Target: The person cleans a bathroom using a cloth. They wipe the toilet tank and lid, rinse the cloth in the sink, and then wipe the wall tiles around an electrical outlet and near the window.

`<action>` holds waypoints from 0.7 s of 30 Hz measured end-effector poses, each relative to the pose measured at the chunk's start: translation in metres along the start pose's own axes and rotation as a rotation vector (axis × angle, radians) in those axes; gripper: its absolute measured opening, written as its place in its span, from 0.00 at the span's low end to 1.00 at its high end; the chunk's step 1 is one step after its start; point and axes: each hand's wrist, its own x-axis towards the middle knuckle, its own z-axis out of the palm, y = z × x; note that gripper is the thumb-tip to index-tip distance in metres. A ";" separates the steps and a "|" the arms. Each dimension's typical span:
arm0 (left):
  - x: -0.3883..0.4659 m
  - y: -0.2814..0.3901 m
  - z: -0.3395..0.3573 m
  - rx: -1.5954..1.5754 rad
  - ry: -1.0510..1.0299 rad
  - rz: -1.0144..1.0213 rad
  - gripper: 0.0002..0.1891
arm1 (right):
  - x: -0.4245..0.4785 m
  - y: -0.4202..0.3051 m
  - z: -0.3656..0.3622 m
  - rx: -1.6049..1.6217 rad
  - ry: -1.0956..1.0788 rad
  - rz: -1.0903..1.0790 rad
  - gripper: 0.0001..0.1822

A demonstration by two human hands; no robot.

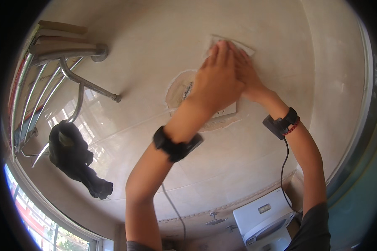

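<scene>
Both arms reach up to a beige tiled wall. My left hand [218, 80] and my right hand [249, 75] lie close together, the left partly over the right. Their fingers press on a pale, thin square piece [247, 50], flat against the wall; whether it is a cloth or a plate cannot be told. Below the hands, partly hidden by my left hand and forearm, a white wall socket [230, 109] sits beside a rough round patch [176, 91] of bared plaster. Each wrist wears a black strap with a small device.
At left a metal rack [50, 53] holds folded cloths, and a dark garment [72, 157] hangs from its hook. A white toilet [254, 213] stands below right, near a metal fixture [215, 219]. A window [47, 226] is at lower left. Cables hang from the wrist devices.
</scene>
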 end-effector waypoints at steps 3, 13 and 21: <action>-0.024 -0.015 -0.024 -0.017 -0.035 0.022 0.32 | 0.016 -0.027 -0.015 0.014 -0.133 -0.048 0.28; -0.004 0.012 0.014 0.213 0.010 -0.002 0.36 | 0.023 0.010 -0.025 0.227 -0.062 -0.156 0.26; 0.075 0.051 0.069 0.275 0.031 0.047 0.31 | -0.003 0.104 -0.047 0.179 0.134 0.007 0.27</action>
